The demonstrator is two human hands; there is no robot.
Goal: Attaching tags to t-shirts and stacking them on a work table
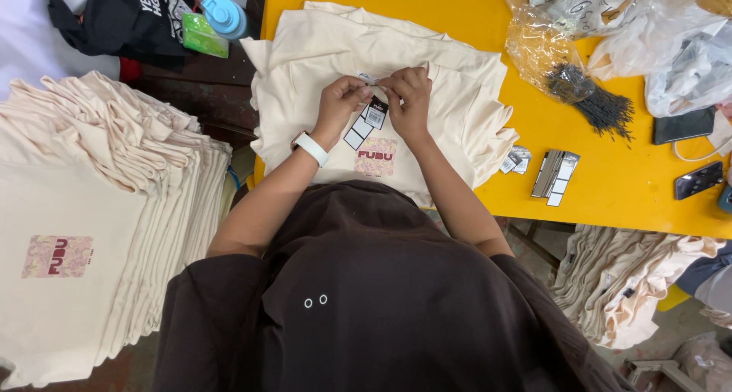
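Both hands meet at the collar of the top cream shirt (427, 133): left hand (339, 102) and right hand (408, 98) each pinch the hanging tags (367, 121) in a tight grip, on the yellow surface (610, 171).

Folded shirt stack (396, 49) on table (640, 186), centre. Both hands meet at top shirt's collar: left hand (339, 102), right hand (408, 94); hang tags (366, 125) between them. Tag pile (555, 175) right of stack; fastener bundle (598, 102) farther right. Second shirt stack (99, 209) at left, off table.
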